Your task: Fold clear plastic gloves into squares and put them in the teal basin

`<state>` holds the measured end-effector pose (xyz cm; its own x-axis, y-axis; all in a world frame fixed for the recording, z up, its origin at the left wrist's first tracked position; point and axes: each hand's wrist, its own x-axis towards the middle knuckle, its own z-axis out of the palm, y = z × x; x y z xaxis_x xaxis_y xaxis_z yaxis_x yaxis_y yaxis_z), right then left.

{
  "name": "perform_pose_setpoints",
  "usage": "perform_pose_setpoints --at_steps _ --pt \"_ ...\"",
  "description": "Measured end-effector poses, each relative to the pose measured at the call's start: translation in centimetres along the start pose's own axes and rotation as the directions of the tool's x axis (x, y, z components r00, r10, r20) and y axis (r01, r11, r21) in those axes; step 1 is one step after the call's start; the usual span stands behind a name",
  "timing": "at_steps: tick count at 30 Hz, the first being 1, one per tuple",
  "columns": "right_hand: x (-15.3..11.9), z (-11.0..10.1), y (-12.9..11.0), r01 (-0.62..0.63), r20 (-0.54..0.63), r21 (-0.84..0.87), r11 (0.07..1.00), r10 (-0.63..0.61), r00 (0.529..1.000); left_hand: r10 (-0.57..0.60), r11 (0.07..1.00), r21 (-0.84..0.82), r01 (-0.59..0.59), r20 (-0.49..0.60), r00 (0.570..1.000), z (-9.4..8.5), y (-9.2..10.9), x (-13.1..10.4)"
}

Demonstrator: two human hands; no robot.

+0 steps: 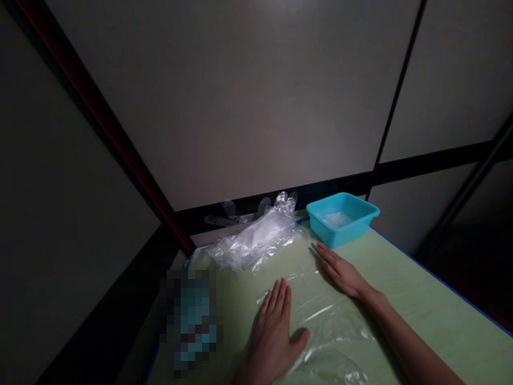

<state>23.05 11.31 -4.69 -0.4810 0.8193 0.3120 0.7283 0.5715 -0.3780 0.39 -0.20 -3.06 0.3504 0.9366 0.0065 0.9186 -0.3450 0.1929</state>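
Observation:
A sheet of thin clear plastic (328, 315) lies spread and wrinkled on the table; I cannot make out whether it is a glove or a bag. My left hand (274, 326) rests flat at its left side, fingers stretched forward and thumb out to the right. On the far right side of the plastic, my right hand (340, 271) lies with straight fingers, palm edge down, fingertips just short of the blue basin. Beyond both hands, a crumpled pile of clear disposable plastic gloves (256, 238) sits at the table's back edge, some glove fingers sticking up.
The turquoise plastic basin (339, 235) at the back right holds something pale and flat. A blurred-out teal item (194, 315) lies at the left edge of the light green table (425, 299). Pale wall panels (272, 107) with dark strips stand right behind the table.

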Motion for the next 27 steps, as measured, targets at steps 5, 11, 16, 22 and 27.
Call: perform_pose_setpoints --at_steps 5,11,16,22,27 --pt "-0.9 -1.5 -0.4 -0.112 -0.142 0.105 0.988 0.126 0.982 0.008 1.0 0.005 -0.007 -0.03 1.0 0.0 0.2 0.0" --pt "-1.5 -2.3 1.5 -0.359 -0.269 0.091 0.929 0.37 0.889 0.029 0.999 0.024 -0.028 -0.046 0.999 0.1 0.2 -0.1" --pt "-1.5 -1.8 2.0 -0.41 -0.261 -0.01 0.912 0.393 0.882 0.052 0.998 0.034 -0.05 -0.073 0.996 0.1 0.1 -0.1" --pt "-1.3 -2.1 2.5 -0.412 -0.249 -0.094 0.906 0.379 0.891 0.031 0.999 0.027 -0.029 -0.061 0.998 -0.3 0.3 -0.1" --pt "-1.3 -2.4 -0.1 -0.288 -0.168 -0.093 0.953 0.27 0.948 0.015 0.999 0.048 -0.013 -0.033 0.999 -0.6 0.3 0.0"
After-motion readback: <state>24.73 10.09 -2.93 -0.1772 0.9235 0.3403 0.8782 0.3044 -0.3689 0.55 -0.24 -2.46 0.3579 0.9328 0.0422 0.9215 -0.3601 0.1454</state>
